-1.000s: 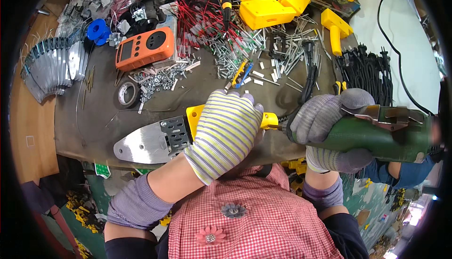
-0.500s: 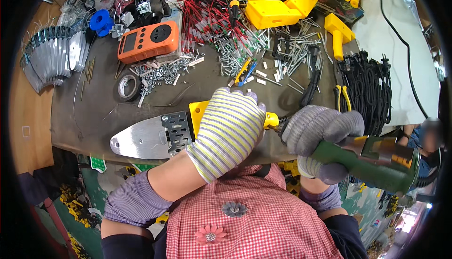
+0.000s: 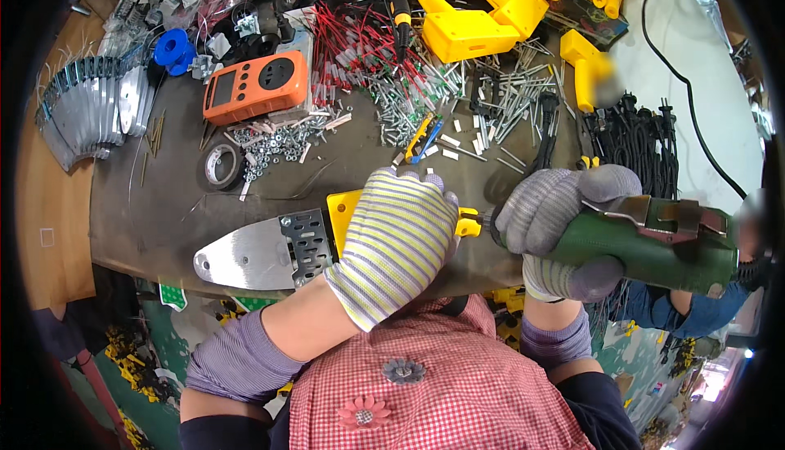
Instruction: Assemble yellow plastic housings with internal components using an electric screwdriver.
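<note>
My left hand [image 3: 401, 241], in a striped glove, is closed around the yellow handle [image 3: 343, 214] of a tool lying near the bench's front edge. From that handle a perforated metal bracket [image 3: 307, 241] and a flat, pointed metal plate [image 3: 244, 255] stick out to the left. A green power screwdriver [image 3: 642, 245] is gripped in my gloved right hand [image 3: 544, 213], level and aimed left. Its nose meets the right end of the yellow handle; whether the bit touches a screw is too small to tell.
Behind my hands lie loose screws [image 3: 401, 110], nuts [image 3: 282, 141], a tape roll [image 3: 221, 166] and an orange meter [image 3: 257, 86]. Yellow housings [image 3: 470, 34] sit at the back; black cords [image 3: 634, 147] are bundled right. Metal plates [image 3: 82, 102] stack left. A co-worker's blue sleeve [image 3: 703, 311] shows at lower right.
The screwdriver and my right hand have shifted slightly right, and the screwdriver's body has turned and levelled. My left hand keeps its hold on the handle. More of the co-worker's sleeve shows.
</note>
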The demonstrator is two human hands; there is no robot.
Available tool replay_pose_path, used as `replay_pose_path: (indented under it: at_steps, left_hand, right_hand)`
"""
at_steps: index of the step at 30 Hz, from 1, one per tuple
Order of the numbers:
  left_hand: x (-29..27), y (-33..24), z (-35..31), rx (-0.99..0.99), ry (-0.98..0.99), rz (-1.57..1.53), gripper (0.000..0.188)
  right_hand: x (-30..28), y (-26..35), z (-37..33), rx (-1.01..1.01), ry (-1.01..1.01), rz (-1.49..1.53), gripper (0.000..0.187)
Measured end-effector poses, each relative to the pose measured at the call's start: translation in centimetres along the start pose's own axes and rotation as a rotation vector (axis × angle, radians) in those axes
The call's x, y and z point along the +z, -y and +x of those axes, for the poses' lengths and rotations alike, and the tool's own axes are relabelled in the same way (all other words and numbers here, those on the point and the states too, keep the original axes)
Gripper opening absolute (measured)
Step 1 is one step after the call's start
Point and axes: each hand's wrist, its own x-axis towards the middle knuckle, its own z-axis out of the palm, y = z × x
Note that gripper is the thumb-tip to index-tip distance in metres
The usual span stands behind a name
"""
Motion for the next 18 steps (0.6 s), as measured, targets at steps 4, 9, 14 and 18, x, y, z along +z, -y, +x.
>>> replay_pose_path:
  at_steps: [4, 9, 14, 18]
  left_hand:
    - [-0.2, -0.2, 0.0, -0.007, 0.012, 0.040, 0.041]
    - [-0.4, -0.3, 0.3, 0.019, -0.045, 0.061, 0.026]
    - [-0.8, -0.6, 0.2, -0.034, -0.006, 0.070, 0.040]
    - [3.4, 1.8, -1.1, -0.024, -0.238, -0.266, 0.026]
  right_hand:
    - [0.4, 0.6, 0.8, 0.060, 0.079, 0.041, 0.063]
    - [-0.5, -0.2, 1.4, 0.026, 0.192, 0.006, 0.043]
    - [0.0, 1.5, 1.1, 0.035, 0.174, -0.150, 0.029]
    - [1.9, 1.7, 0.7, -0.081, 0.100, -0.284, 0.032]
